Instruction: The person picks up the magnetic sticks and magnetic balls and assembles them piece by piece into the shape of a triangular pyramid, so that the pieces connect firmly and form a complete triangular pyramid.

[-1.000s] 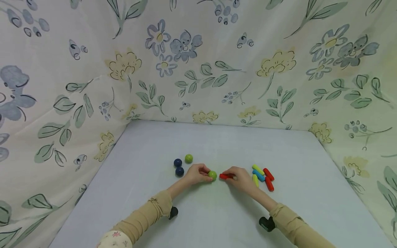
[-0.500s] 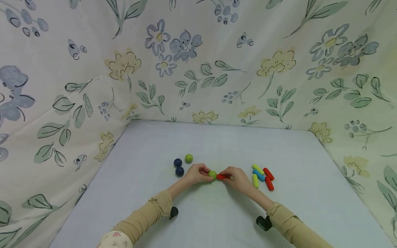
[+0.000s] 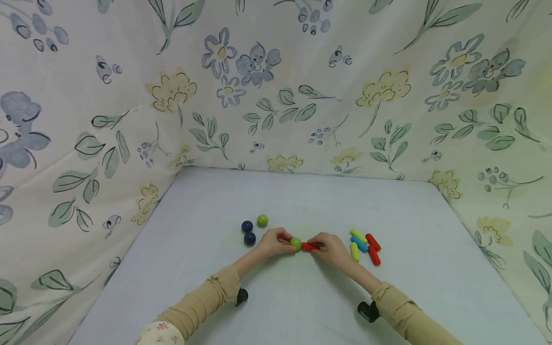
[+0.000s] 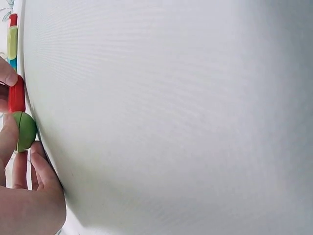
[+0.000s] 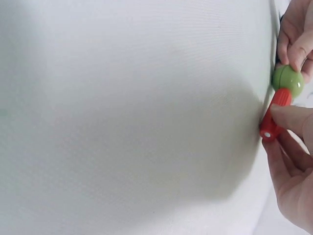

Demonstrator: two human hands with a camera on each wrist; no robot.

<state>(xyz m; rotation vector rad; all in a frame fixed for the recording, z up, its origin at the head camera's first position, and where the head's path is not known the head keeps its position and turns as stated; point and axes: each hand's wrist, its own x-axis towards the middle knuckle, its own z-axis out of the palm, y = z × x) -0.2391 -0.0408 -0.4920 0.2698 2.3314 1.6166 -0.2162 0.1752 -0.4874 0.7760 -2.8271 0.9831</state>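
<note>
red meets green between the two hands: the red rod (image 3: 307, 247) lies just right of the green ball (image 3: 295, 244), its long axis running sideways and pointing at the ball, one end against it. fingers cover part of both, so whether they are joined or merely touching i cannot tell. the left hand (image 3: 274, 242) is nearer the ball and pinches it from the left, thumb and fingertips curled close about it; the right hand (image 3: 333, 248) is nearer the rod and pinches it toward its outer end, thumb on one side, fingers on the other. both grips are narrow, only as wide as what they hold. ball and rod are low at the middle of the white table (image 3: 302, 306).

the ball is smooth and glossy, with a thin dark seam in the wrist views. the rod is stubby, finely grooved along its side, with a pale spot (image 5: 267, 134) in its outer end; it looks like hard plastic. left of the left hand lie two shiny blue balls (image 3: 249, 238) and a second green ball (image 3: 262, 220). beyond the right hand is a loose cluster: two red rods (image 3: 374, 256), two yellow rods (image 3: 355, 251), one blue rod (image 3: 360, 244). floral cloth (image 3: 276, 148) hangs behind, softly creased.
</note>
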